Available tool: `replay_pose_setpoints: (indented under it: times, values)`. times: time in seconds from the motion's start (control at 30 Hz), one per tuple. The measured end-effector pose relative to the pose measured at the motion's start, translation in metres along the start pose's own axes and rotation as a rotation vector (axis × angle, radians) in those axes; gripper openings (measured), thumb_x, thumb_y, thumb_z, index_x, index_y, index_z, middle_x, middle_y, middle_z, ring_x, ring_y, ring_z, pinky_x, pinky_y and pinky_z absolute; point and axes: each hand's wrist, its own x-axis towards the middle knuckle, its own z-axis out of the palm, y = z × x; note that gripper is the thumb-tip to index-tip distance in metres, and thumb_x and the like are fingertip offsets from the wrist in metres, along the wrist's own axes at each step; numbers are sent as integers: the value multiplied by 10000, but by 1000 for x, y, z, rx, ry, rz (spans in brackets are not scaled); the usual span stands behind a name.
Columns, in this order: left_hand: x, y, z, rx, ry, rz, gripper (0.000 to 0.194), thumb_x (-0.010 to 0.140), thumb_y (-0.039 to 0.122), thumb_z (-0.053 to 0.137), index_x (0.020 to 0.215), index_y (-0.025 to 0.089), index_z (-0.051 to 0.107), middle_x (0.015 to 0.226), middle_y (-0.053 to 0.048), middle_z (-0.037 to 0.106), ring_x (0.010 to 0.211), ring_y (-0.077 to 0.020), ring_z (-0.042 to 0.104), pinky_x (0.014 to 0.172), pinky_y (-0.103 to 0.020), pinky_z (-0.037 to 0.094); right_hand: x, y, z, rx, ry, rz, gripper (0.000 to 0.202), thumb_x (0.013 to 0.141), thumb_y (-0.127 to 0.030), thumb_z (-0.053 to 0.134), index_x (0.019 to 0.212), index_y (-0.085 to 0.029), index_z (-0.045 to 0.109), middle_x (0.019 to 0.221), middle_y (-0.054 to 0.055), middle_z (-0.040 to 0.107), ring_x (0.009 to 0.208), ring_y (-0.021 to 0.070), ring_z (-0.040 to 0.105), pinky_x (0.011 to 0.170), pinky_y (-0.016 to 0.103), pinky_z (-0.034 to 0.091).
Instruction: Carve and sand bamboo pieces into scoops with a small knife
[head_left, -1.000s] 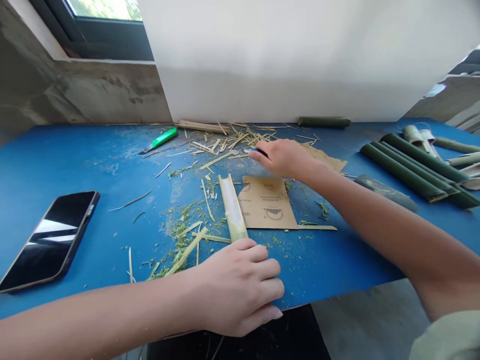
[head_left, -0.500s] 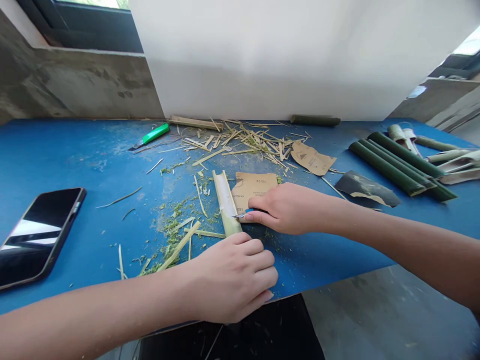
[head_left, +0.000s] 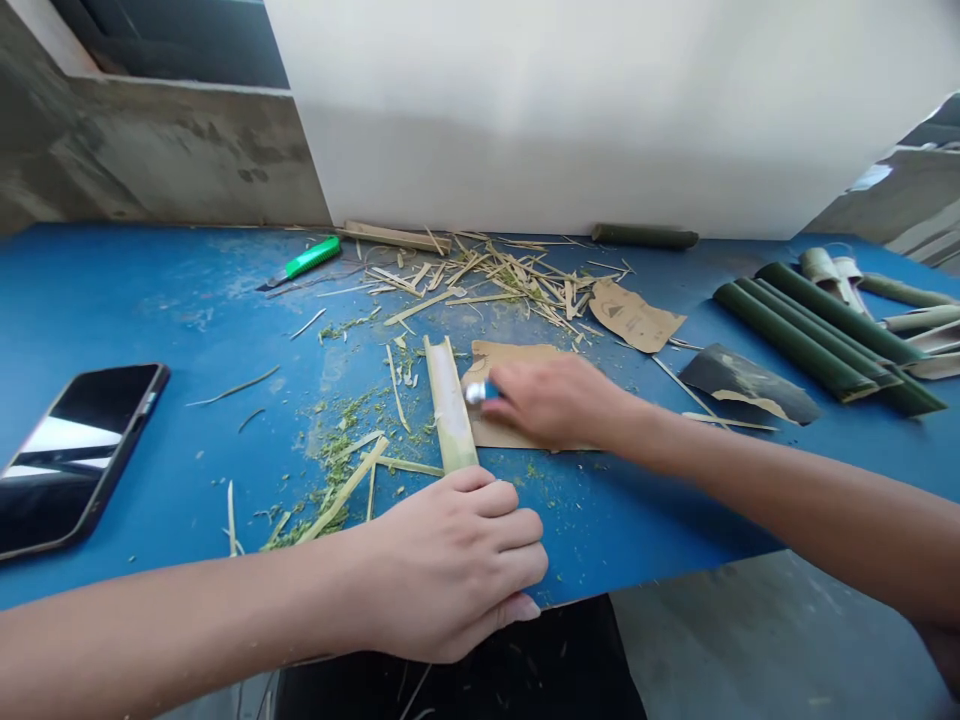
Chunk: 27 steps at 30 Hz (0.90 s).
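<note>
My left hand (head_left: 457, 560) is closed around the near end of a bamboo piece (head_left: 453, 425), which lies on the blue table with its hollowed pale channel facing up. In my right hand (head_left: 555, 400) is a blue-handled knife (head_left: 480, 392), blurred by motion, its metal end just right of the channel. Whether the metal touches the bamboo I cannot tell. Under the right hand lies a brown piece of sandpaper (head_left: 510, 352), backing side up. Green shavings (head_left: 337, 470) and thin strips are scattered left of the bamboo.
A phone (head_left: 75, 460) lies at the left, and a green utility knife (head_left: 311, 258) farther back. Bamboo strips (head_left: 517, 280) are heaped at the back. Another sandpaper piece (head_left: 634, 315), a dark torn sheet (head_left: 750, 383) and green bamboo lengths (head_left: 817, 335) are at the right. A white board (head_left: 540, 120) stands behind.
My right hand with the knife has moved away from me along the bamboo, over the sandpaper. My left hand keeps its hold on the near end. The view has shifted slightly.
</note>
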Motion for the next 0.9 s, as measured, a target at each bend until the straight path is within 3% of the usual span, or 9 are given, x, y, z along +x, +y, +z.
replay_pose_setpoints:
  times: [0.2,0.37,0.47,0.77,0.9]
  values:
    - [-1,0,-2,-7,-5,-25,261,1085,357,568,867,217,540,886,-16,633,773,-207,499,812,-398,345,33,24,-8,4,161,89,630,1106,-619,252,1181,-147,662,1007,145,761,772,236,616,625,338,187]
    - [0,-3,0,-7,14,-3,291,1089,399,576,869,212,536,885,-7,625,778,-200,498,813,-386,354,10,15,-37,210,-107,-3,589,1104,-593,267,1017,-208,704,830,69,739,656,199,539,634,332,219]
    - [1,-4,1,3,27,2,331,1083,451,587,861,212,531,877,-6,625,776,-198,496,799,-383,361,-7,4,-44,279,-243,-81,549,1099,-589,326,921,-230,701,784,44,723,595,179,493,622,330,216]
    - [1,-2,0,-3,7,-8,299,1089,402,575,858,216,540,880,-18,631,783,-207,504,794,-398,353,-12,-4,-24,252,-223,-152,558,1102,-619,325,1009,-206,689,758,54,703,571,180,458,591,327,188]
    - [2,-2,-1,-5,2,4,296,1093,380,559,853,211,520,871,-15,611,766,-203,486,783,-393,342,-12,-6,-14,171,-142,-185,623,1098,-659,278,989,-195,680,797,79,719,591,182,486,598,330,177]
